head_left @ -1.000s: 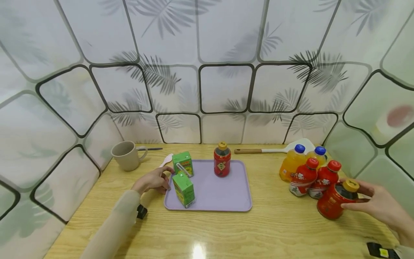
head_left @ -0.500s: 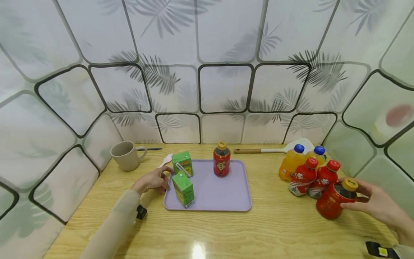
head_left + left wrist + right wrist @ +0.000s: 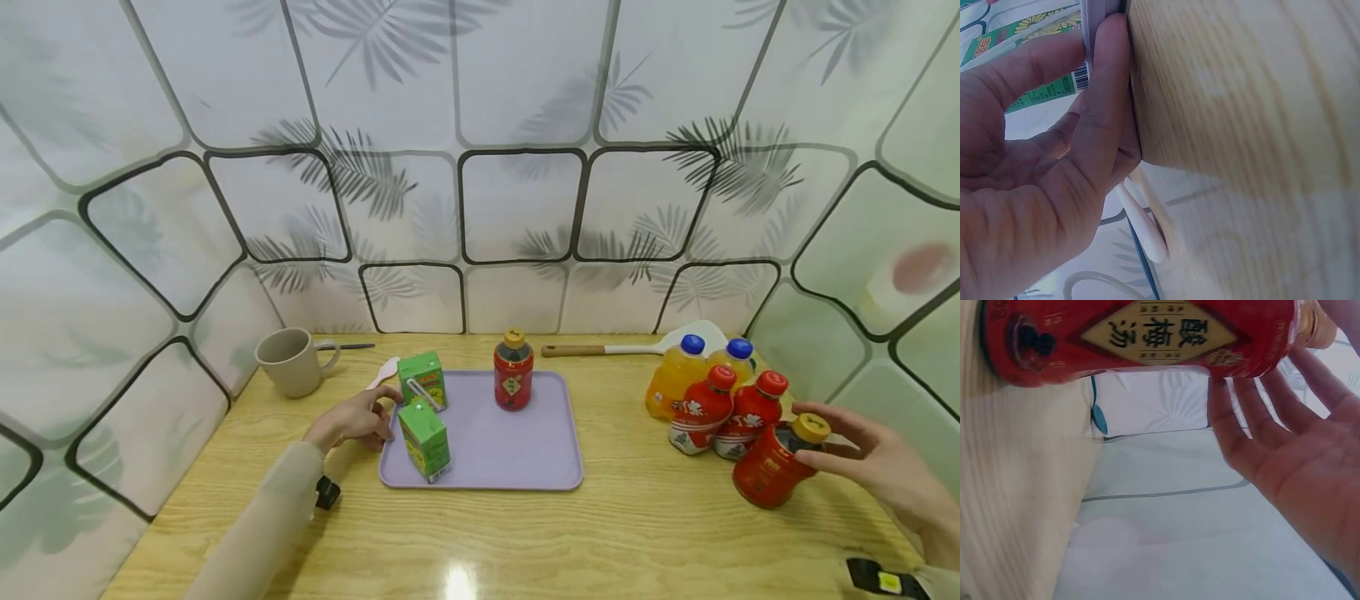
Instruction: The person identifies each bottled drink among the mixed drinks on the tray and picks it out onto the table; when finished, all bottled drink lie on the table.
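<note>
My left hand (image 3: 360, 419) pinches the left rim of a lilac tray (image 3: 517, 458); the left wrist view has fingers on both sides of the tray edge (image 3: 1090, 31). Two green drink cartons (image 3: 424, 442) stand at the tray's left side, and a red plum drink bottle (image 3: 513, 383) stands at its back. Far right, my right hand (image 3: 881, 458) is spread loosely around a second red plum drink bottle (image 3: 768, 473) upright on the table. Its fingers stretch out behind the bottle in the right wrist view, fingertips right at the label's edge (image 3: 1166, 331).
Beside that bottle stand two red-capped bottles (image 3: 701, 412) and two orange drink bottles (image 3: 675, 383) with blue caps. A wooden-handled spatula (image 3: 573, 351) lies along the back. Back left are a beige mug (image 3: 291, 367), a dark pen (image 3: 357, 346) and a pale spoon (image 3: 386, 371).
My right hand has loosened around the red bottle, its thumb and forefinger rising slightly off the bottle's side. The left hand and tray have stayed where they were.
</note>
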The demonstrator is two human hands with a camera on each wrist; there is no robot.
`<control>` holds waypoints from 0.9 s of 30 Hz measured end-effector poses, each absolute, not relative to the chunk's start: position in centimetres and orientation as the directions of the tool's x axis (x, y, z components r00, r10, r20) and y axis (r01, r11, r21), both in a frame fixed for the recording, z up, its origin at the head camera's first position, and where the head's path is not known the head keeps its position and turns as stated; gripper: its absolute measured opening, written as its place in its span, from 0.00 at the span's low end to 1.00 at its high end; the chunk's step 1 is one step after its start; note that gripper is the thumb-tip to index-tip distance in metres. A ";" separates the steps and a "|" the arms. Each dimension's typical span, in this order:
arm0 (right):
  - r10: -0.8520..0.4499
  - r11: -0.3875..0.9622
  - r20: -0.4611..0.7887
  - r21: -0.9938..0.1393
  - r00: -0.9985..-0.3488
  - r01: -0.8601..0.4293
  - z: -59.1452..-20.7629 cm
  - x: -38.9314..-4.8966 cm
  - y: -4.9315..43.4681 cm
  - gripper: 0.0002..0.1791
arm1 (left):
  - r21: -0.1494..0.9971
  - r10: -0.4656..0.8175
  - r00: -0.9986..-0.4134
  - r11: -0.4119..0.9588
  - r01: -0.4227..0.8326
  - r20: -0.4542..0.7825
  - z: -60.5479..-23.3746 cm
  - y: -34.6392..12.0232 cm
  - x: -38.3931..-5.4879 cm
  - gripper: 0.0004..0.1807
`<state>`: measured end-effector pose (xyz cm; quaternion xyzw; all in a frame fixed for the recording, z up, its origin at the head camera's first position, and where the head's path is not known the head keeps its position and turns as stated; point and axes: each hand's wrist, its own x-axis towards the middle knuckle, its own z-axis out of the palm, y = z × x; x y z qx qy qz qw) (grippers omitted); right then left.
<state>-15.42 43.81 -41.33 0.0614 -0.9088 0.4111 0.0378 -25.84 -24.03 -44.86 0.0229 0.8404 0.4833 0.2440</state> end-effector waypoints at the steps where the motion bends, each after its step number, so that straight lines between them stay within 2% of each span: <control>1: -0.075 0.648 0.149 -0.745 -0.986 -0.161 -41.2 -15.4 43.8 0.33 | 0.823 0.274 -0.880 0.532 -0.198 -0.388 -44.9 -24.0 -25.8 0.32; 7: -0.038 0.597 0.294 -0.760 -0.955 -0.258 -39.8 -15.8 42.9 0.26 | 0.819 0.278 -0.877 0.539 -0.196 -0.392 -44.9 -24.0 -25.9 0.33; 12: -0.021 0.589 0.347 -0.754 -0.938 -0.292 -38.1 -16.3 41.6 0.23 | 0.818 0.267 -0.878 0.537 -0.207 -0.397 -45.0 -24.0 -25.9 0.33; 16: -0.030 0.609 0.340 -0.740 -0.940 -0.287 -36.8 -16.8 40.2 0.21 | 0.818 0.270 -0.881 0.541 -0.196 -0.390 -45.0 -24.0 -25.9 0.32; 23: -0.080 0.640 0.243 -0.731 -0.967 -0.237 -35.2 -17.7 38.1 0.22 | 0.818 0.282 -0.875 0.543 -0.193 -0.393 -44.8 -24.0 -25.9 0.33; 27: -0.163 0.623 0.263 -0.720 -0.951 -0.306 -34.9 -18.1 37.3 0.20 | 0.822 0.291 -0.873 0.538 -0.188 -0.391 -44.9 -24.0 -25.9 0.33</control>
